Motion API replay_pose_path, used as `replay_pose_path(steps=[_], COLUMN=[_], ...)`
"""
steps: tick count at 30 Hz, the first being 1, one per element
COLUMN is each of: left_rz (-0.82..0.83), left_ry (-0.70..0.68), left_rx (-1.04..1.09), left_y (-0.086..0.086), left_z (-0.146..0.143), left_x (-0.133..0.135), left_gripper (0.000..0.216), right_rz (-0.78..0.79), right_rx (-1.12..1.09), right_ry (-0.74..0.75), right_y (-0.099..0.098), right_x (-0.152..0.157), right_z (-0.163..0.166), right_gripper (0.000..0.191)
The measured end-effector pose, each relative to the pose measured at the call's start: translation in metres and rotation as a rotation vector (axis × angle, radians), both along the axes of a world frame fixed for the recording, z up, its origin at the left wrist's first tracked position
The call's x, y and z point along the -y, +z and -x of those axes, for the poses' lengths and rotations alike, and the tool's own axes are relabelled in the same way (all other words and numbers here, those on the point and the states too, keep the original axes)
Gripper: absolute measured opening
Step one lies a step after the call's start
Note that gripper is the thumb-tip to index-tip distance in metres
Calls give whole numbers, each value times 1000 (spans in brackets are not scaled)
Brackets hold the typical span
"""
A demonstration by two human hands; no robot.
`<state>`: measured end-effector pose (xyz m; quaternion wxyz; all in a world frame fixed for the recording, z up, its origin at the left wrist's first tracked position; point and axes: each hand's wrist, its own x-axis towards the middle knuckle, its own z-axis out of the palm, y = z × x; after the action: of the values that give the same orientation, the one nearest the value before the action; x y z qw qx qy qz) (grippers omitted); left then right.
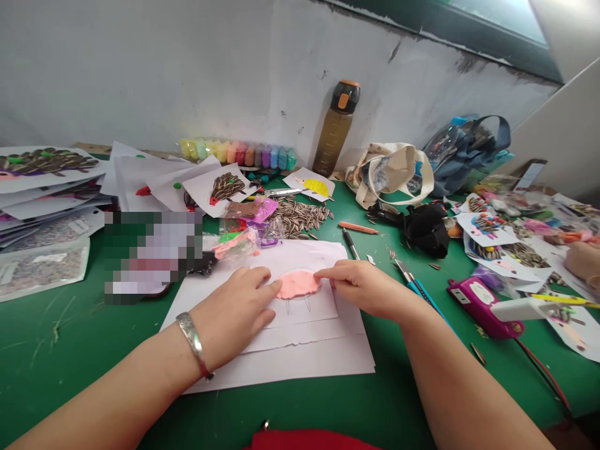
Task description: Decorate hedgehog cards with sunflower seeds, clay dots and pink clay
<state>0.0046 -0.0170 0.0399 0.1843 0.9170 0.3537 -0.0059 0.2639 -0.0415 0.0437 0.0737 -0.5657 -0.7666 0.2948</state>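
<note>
A flat patch of pink clay (pixel 298 285) lies on a drawn outline on white paper (pixel 300 337) in front of me. My left hand (pixel 234 312), with a silver bracelet on the wrist, has its fingers curled and its index fingertip pressed on the clay's left edge. My right hand (pixel 363 287) is loosely curled too, its index finger pressing the clay's right edge. Neither hand holds anything.
On the green table (pixel 84 350) lie a heap of sunflower seeds (pixel 300 215), finished seed pictures (pixel 227 187), paper stacks (pixel 42 181), clay tubs (pixel 239 153), a brown bottle (pixel 336 128), bags (pixel 389 172), pens (pixel 350 242), a pink device (pixel 480 306). Another person's hand (pixel 584 262) is far right.
</note>
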Motion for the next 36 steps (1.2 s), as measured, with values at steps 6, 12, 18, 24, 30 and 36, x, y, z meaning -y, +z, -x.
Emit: replay_pose_path(steps=[6, 12, 18, 24, 30, 36], left_rz=[10, 8, 11, 1, 24, 28], left_ry=[7, 6, 11, 18, 19, 19], left_rx=[-2, -9, -23, 20, -24, -28], left_y=[1, -1, 1, 1, 2, 0], left_z=[-1, 0, -1, 0, -1, -1], left_x=[0, 0, 1, 1, 1, 2], left_gripper=[23, 26, 24, 22, 27, 28], right_rz=[17, -44, -75, -124, -84, -8], right_rx=[-78, -35, 216, 437, 310, 31], right_ry=[-38, -68, 62, 108, 53, -6], right_y=[2, 5, 4, 4, 3, 6], right_x=[1, 3, 8, 13, 9, 7], right_z=[-5, -5, 8, 21, 17, 3], right_gripper=[48, 45, 48, 43, 38, 48])
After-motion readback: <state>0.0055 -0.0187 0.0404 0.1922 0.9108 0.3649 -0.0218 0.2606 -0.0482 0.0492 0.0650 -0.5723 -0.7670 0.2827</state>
